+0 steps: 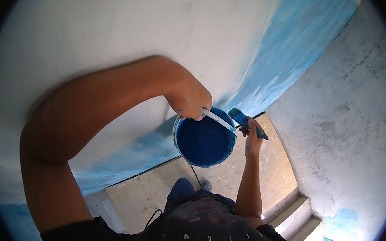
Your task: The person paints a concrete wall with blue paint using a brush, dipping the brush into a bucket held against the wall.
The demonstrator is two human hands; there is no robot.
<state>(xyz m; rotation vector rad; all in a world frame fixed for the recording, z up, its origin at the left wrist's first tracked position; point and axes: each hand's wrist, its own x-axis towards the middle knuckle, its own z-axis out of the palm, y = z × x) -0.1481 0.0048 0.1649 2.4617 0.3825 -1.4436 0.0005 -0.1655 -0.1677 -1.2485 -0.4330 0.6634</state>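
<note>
My left hand (pixel 191 100), spotted with paint, is closed around the white handle (pixel 218 120) of a paint bucket (pixel 177 145). The bucket hangs in front of me, and dark blue paint (pixel 206 140) shows inside it. Just right of the bucket, my right hand (pixel 253 139) grips a paintbrush (pixel 259 130) by its handle. Its blue-coated bristles (pixel 235 113) point up and left, apart from the bucket's rim.
The wall ahead (pixel 117 26) is pale, with light blue paint (pixel 295 31) on its right part and along its bottom. A grey patchy wall (pixel 341 109) stands at right. Below lie wooden boards (pixel 268 160), with steps (pixel 296 216) at lower right.
</note>
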